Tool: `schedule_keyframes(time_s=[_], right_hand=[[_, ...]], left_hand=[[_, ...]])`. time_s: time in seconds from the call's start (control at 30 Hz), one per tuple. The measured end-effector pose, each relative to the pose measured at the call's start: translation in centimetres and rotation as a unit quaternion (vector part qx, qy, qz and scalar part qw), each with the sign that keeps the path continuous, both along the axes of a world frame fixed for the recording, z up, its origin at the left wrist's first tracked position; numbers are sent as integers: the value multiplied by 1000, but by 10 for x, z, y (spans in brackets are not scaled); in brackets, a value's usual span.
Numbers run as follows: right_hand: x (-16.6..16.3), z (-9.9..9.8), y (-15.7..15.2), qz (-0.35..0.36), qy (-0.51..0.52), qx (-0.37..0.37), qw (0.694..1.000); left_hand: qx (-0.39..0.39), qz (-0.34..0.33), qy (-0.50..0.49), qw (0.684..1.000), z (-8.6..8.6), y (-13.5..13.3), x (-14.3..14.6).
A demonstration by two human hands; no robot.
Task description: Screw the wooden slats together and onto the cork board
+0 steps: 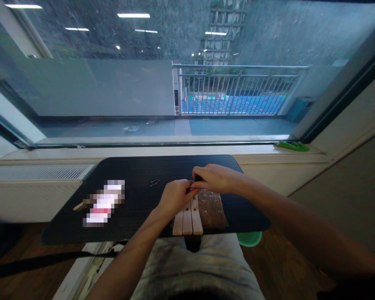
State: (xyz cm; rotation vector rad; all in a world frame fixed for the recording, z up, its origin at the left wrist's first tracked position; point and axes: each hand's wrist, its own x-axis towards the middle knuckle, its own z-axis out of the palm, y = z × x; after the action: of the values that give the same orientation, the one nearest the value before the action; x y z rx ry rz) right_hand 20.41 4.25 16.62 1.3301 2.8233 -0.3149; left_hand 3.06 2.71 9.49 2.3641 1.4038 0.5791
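Observation:
My left hand [174,196] is closed in a pinch on something small that I cannot make out, just above three pale wooden slats [187,220] lying side by side on the black table [137,208]. My right hand [215,178] is closed round a dark object, its fingertips meeting those of the left hand. A clear bag of small brownish parts [211,208] lies right of the slats, under my right wrist. Two small metal nails [155,182] rest on the table left of my hands.
A blurred-out flat item [103,203] lies at the table's left, with a wooden stick [78,206] beside it. A green thing [292,146] sits on the window sill at right. A green round object [249,238] shows below the table's right edge. A large window stands behind.

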Motion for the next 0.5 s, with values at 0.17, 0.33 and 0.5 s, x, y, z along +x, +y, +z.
schedule_keyframes(time_s=[0.17,0.33,0.5], right_hand=[[8,3,-7,32,86,25,995],[8,5,-11,47,96,24,994],[10,6,-11,39,88,16,995]], left_hand=[[20,-21,16,999,-2,0,-1],[22,-23,47,998,-1,1,-1],[20,-33,37,999,0,1,0]])
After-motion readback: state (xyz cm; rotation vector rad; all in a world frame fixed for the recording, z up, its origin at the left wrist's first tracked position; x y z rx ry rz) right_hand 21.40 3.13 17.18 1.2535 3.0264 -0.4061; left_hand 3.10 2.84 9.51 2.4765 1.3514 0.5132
